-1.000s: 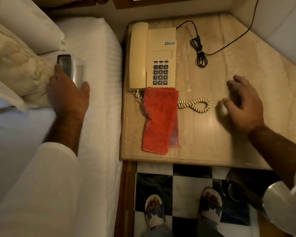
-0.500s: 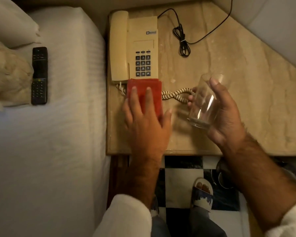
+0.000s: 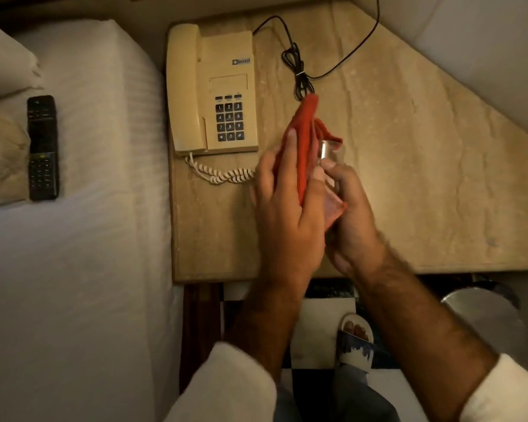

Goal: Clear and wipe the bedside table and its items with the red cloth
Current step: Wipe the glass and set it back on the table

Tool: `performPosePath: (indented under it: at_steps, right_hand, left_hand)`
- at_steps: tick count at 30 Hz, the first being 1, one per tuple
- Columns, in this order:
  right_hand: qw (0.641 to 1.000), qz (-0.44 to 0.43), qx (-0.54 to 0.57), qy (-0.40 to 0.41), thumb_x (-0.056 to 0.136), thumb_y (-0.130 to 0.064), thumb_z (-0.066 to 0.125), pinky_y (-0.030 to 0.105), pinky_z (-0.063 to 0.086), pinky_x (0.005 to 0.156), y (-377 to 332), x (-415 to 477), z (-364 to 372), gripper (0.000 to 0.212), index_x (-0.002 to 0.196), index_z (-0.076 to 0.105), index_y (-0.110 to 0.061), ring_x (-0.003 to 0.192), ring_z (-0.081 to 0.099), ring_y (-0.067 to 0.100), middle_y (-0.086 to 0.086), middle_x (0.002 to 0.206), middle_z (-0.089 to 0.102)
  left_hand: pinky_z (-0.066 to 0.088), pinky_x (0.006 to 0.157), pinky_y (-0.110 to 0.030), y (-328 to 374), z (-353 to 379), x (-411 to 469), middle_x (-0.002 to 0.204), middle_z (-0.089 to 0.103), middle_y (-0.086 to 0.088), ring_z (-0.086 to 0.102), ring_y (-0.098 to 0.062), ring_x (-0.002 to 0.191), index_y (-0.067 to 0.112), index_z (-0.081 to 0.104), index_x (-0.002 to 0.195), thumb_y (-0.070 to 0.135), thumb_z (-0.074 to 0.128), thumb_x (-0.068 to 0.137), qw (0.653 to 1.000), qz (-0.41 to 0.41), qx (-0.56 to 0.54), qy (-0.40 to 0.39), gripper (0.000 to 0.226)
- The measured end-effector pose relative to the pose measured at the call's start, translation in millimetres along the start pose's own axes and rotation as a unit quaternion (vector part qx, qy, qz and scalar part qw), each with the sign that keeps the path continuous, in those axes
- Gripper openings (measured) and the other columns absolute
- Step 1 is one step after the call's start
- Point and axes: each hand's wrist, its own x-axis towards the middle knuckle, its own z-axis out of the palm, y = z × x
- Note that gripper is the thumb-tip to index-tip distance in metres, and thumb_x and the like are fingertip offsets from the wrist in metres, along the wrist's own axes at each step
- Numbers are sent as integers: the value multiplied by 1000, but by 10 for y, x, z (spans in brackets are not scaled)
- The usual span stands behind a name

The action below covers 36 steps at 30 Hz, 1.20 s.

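The person wore a loose white garment with wide sleeves, pushed back so that both forearms were bare and showed dark hair. The left sleeve hung thick and soft-looking; the right sleeve had a slightly nubby, towel-like surface at the cuff. The left hand and right hand wore no rings or watch. Below, grey-blue trousers reached an open-toed white slipper with a dark blue pattern across its band.

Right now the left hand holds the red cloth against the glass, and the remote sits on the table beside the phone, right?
Not quite. The head view shows the remote lying on the bed, not the table. The rest stands.
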Motion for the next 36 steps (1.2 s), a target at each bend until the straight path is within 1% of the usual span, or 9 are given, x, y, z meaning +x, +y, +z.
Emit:
performPosePath:
  at_steps: [6,8,12,17,20,24,28,33,36]
  right_hand:
    - [999,-16,34,36,108,-35,48,53,46,117,-89,129,134,54,147,53,3,128,62,40,25,138,64]
    - [993,-7,114,19,111,-44,41,45,57,101,-225,184,135,53,133,57,2,111,65,34,21,123,66]
    - [997,2,66,26,110,-46,47,30,62,69,-306,234,84,46,97,77,-13,70,71,14,2,82,72]
    - [993,-13,-115,25,113,-38,40,40,59,98,-164,96,162,46,135,65,-7,106,74,19,7,116,77]
    - [989,-25,-131,59,105,-32,62,40,60,98,-262,205,205,50,145,54,-4,116,73,27,15,131,71]
    - [990,-51,-88,100,100,-34,70,37,60,77,-428,342,117,57,131,58,11,79,67,27,16,95,66]
    - [997,-34,-27,56,99,-47,63,37,59,77,-433,241,20,56,132,61,-2,80,70,18,4,93,72]
    - [986,-79,-115,87,110,-34,51,33,58,91,-282,127,103,43,136,59,0,104,73,17,17,124,73]
    - [976,-102,-150,123,102,-33,67,26,62,89,-313,164,183,51,144,49,-11,100,75,4,5,125,73]
  left_hand:
    - [53,109,-33,111,26,269,146,60,3,58,-11,134,23,57,152,44,45,104,996,-57,-67,-13,53]
    - [54,99,-17,102,43,-19,146,57,7,58,-4,129,25,55,152,46,42,105,998,-42,-34,-17,53]
    - [56,97,-19,-56,-30,-273,137,65,5,64,-3,121,25,60,147,44,44,106,995,-81,-64,-16,48]
    - [59,104,-50,-75,-111,360,131,71,-9,72,-22,118,16,66,137,36,44,114,972,-165,-169,14,38]
    - [58,104,-33,2,-46,386,139,64,-4,67,-14,123,18,65,141,36,44,114,986,-118,-114,19,39]
    - [50,101,-14,27,43,-15,141,59,5,59,-8,127,22,65,143,44,44,106,998,-45,-38,11,47]
    - [57,74,-23,-73,21,-6,120,77,1,73,-10,100,29,71,130,46,44,112,959,-225,-163,-47,36]
    - [59,105,-48,36,54,420,119,79,-8,75,-24,113,13,73,131,35,48,112,955,-211,-208,-2,38]
    - [58,105,-39,146,130,354,134,69,-6,68,-18,122,18,69,135,40,44,109,988,-96,-107,49,43]
